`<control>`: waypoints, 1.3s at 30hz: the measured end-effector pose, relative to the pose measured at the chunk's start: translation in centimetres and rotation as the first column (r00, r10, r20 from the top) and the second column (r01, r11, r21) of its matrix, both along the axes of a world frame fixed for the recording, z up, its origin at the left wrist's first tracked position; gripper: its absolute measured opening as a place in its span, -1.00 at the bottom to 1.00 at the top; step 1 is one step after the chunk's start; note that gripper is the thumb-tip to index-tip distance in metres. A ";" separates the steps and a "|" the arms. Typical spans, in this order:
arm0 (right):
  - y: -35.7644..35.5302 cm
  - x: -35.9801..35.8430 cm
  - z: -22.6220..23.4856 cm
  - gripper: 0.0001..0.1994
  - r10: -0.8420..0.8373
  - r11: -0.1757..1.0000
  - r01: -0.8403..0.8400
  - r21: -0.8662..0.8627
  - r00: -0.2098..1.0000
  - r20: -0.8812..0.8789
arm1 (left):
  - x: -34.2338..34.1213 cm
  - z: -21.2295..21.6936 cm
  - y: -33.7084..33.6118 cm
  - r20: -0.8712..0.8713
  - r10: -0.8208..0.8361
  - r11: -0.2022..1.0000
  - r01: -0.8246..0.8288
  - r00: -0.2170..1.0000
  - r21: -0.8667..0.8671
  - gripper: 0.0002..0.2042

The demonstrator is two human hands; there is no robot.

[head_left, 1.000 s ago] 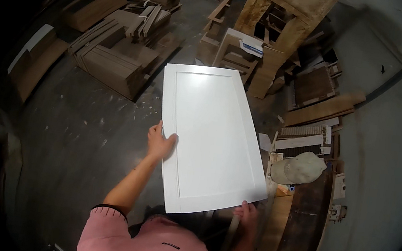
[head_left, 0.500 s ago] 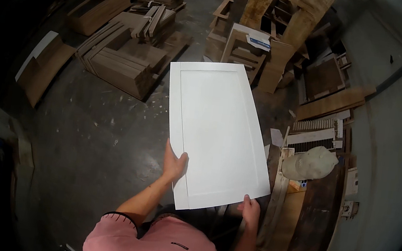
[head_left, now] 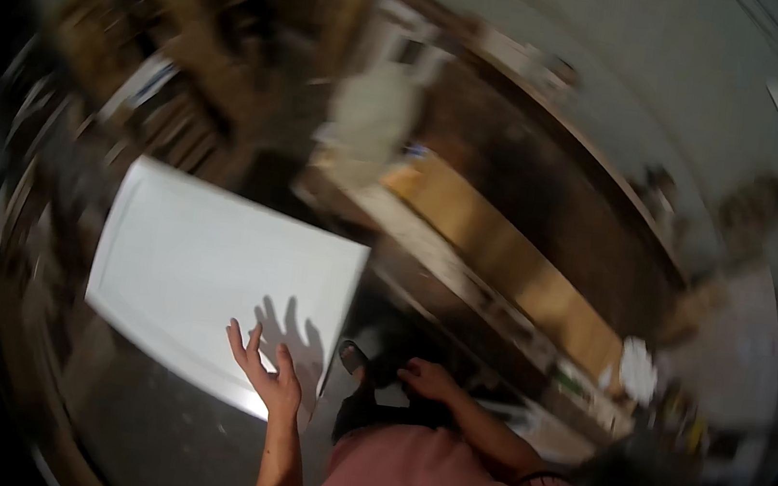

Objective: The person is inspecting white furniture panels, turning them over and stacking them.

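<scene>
A white rectangular panel with a recessed middle, like a cabinet door point(head_left: 213, 251), lies at the left, light-coloured face up. What bears it is hidden. My left hand point(head_left: 270, 379) is raised over its near edge, fingers spread and nothing in them, and casts a clear shadow on the panel. My right hand point(head_left: 427, 380) hangs in front of my body, to the right of the panel and apart from it. Its fingers are loosely bent and somewhat blurred, with no object visible in them.
A dark workbench point(head_left: 526, 153) runs diagonally along the wall at the right. On it lie a long yellowish board point(head_left: 513, 258), a pale bulky bag-like object point(head_left: 375, 120) and a white bundle point(head_left: 637, 371). Blurred wooden frames point(head_left: 184, 14) stand at the far left.
Both hands have let go of the white panel. The view has swung right toward the bench, so the panel now appears at the left. My left hand has lifted and spread; my right has drawn back.
</scene>
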State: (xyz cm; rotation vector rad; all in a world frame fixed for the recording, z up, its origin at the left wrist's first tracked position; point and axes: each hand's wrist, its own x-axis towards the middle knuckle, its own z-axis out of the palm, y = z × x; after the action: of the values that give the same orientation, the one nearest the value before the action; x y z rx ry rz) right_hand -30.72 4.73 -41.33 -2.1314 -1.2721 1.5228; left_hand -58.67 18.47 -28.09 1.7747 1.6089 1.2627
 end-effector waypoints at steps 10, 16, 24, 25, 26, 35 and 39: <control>-33.1 2.2 -16.2 -0.67 -0.998 -0.033 0.977 -0.212 -0.044 -0.048 | 18.4 -0.9 -3.1 0.535 -0.674 0.531 0.838 0.509 -0.129 -0.76; -44.2 3.2 -21.2 -0.61 -0.927 -0.300 0.953 0.041 -0.302 0.223 | 25.3 -0.7 -9.0 0.398 -0.789 0.348 0.874 0.468 -0.338 -0.76; -48.7 16.2 -20.3 -0.35 -0.487 -0.864 0.495 -0.096 -0.868 -0.098 | 32.3 -2.3 -18.8 0.285 -0.860 0.174 0.767 0.424 -0.618 -0.72; -48.9 17.4 -20.3 -0.31 -0.324 -0.913 0.356 -0.198 -0.929 -0.178 | 33.2 -2.2 -19.6 0.279 -0.872 0.140 0.750 0.402 -0.646 -0.72; -49.1 18.4 -20.4 -0.26 -0.131 -0.925 0.195 -0.326 -0.969 -0.209 | 34.0 -2.2 -20.4 0.273 -0.878 0.138 0.753 0.394 -0.644 -0.72; -51.3 15.9 -20.4 -0.41 -0.063 -0.880 0.227 -0.416 -0.926 -0.372 | 38.3 -2.1 -25.0 0.225 -0.953 -0.006 0.731 0.203 -0.682 -0.72; -52.4 12.8 -12.7 -0.57 0.114 -0.904 0.123 -0.410 -0.854 -0.507 | 39.1 -3.3 -26.9 0.314 -0.919 -0.392 0.478 -0.237 -0.786 -0.62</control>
State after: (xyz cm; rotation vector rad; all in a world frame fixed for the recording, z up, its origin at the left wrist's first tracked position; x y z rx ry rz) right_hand -17.95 -47.68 -54.02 -0.5705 1.2226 -0.1375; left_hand -19.61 -8.41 -31.35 1.8477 0.1082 -0.8351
